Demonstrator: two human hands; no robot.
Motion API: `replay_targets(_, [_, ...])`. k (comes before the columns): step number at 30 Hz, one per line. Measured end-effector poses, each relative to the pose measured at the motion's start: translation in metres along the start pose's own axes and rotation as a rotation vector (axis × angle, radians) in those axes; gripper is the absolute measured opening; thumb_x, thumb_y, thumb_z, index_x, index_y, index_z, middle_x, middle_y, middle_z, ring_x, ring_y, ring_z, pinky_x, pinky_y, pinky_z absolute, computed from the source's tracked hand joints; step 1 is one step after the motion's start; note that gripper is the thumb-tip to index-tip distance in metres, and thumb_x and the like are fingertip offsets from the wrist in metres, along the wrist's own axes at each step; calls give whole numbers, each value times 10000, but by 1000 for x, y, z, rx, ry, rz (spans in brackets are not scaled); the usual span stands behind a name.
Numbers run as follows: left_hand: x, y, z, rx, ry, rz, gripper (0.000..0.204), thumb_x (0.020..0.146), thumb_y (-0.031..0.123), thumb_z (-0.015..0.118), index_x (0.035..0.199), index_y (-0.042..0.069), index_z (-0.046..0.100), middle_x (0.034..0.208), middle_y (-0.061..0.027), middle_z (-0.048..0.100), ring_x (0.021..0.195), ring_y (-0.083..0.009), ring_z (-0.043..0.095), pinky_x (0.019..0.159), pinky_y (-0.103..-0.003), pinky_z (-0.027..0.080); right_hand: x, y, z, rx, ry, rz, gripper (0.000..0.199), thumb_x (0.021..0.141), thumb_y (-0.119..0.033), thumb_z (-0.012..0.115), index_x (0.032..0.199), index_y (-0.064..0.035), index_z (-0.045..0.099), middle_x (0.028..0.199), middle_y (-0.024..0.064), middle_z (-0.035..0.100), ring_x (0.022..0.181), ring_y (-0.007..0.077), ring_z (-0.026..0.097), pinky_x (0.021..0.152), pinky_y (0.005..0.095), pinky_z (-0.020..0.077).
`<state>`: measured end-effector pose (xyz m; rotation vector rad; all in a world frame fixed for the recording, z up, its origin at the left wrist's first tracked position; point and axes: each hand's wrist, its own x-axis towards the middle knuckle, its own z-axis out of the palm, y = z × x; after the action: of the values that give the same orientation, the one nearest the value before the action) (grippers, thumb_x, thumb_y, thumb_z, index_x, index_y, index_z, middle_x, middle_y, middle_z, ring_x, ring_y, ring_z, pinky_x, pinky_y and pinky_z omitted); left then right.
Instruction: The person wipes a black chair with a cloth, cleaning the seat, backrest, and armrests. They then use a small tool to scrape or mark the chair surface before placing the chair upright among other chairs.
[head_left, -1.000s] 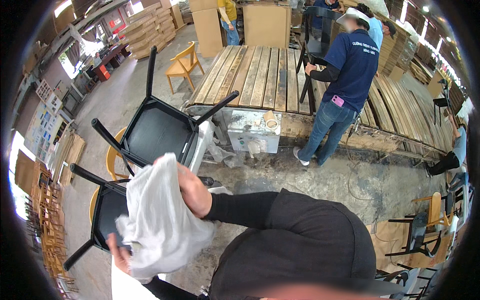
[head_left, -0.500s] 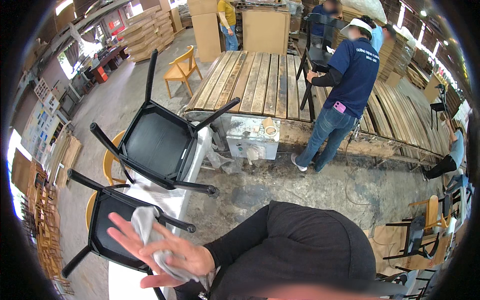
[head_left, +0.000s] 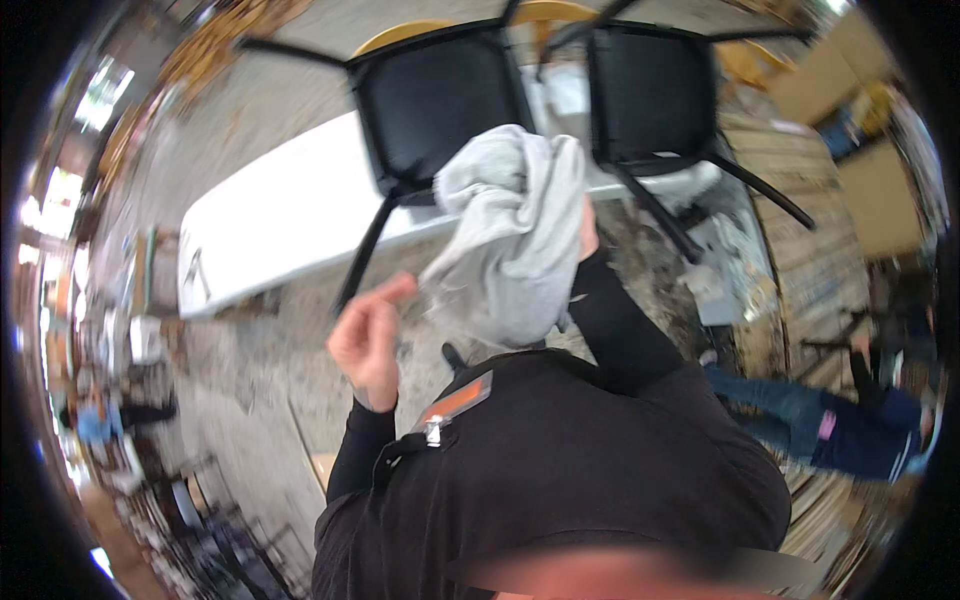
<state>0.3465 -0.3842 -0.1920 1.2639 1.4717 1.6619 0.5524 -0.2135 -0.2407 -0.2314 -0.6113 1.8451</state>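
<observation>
A crumpled light grey cloth (head_left: 515, 235) hangs in front of me. My right hand (head_left: 588, 232) grips it from behind at its right side; the cloth hides most of the fingers. Just left of its lower edge is my left hand (head_left: 366, 335), slightly blurred, with one finger stretched toward the fabric and the others loosely bent; I see nothing in it. Beyond the cloth an upturned black chair (head_left: 430, 90) rests with its legs up, its seat partly covered by the cloth. A second upturned black chair (head_left: 655, 90) lies to the right.
Both chairs are on a long white-topped table (head_left: 290, 215). Yellowish wooden chairs (head_left: 405, 35) stand behind it. At right are a white box (head_left: 712, 290), a slatted wooden platform (head_left: 800, 230) and a person in a dark blue shirt (head_left: 865, 430). Another person (head_left: 100, 420) is far left.
My view has swung left, bringing the chairs to the top middle. The cloth, bunched in one hand before, now hangs loosely spread, with both my hands beside it.
</observation>
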Motion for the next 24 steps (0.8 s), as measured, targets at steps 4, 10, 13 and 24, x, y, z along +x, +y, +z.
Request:
replay_targets(4, [24,-44,-92,177,474,92,307,1005,166,438,1198,-41,558,1246,-177,596,1251,-251,507,1074,-382,354,26,87,32,186,34,253,486,1023,-458,422,1286,-63,526,1180,99,619,1055,233,628,898,387,535])
replay_targets(10, [45,-124,-108,355,406,75,538,1027,369,334,1402,-14,380,1484,-197,354,1438,-326,238,1153,-464,187,-15,231,103,-1072,-69,283,579,983,-414,546,1400,-24,451,1531,256,262,1433,336,265,1152,399,253])
replay_targets(13, [55,-146,-96,429,325,169,639,1017,461,294,1455,-4,321,1528,-224,282,1466,-382,149,1162,-511,111,-10,275,99,-991,270,352,532,968,-266,590,1432,-78,411,1437,174,416,1343,271,396,1090,389,348])
replay_targets(24, [71,-130,-123,516,-178,134,848,955,674,227,1537,58,204,1580,-231,155,1475,-439,51,1115,-652,-33,139,334,-38,-319,465,854,159,894,-208,602,908,-66,672,873,89,698,785,220,671,775,389,550])
